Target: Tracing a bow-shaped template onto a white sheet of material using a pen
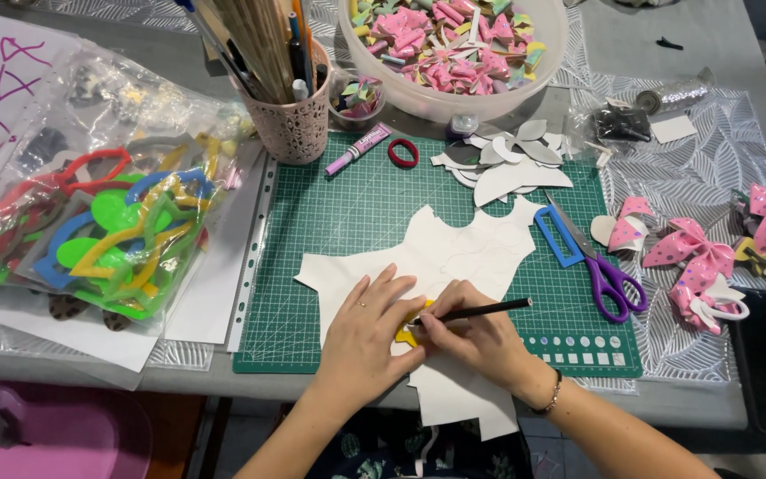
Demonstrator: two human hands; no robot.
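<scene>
Yellow template [410, 334] lies under left hand [370, 335]; right hand [476, 337] grips pencil [480, 310].

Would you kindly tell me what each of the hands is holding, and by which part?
The right hand grips a black pencil near its tip. The left hand holds nothing; it presses a yellow template flat onto white sheet.

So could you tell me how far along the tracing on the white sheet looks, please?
Done: cut white shapes are piled at the mat's top edge. In hand: the left hand presses a yellow template on the white sheet while the right hand traces with a black pencil. Left: the purple scissors lie unused; the sheet looks uncut.
</scene>
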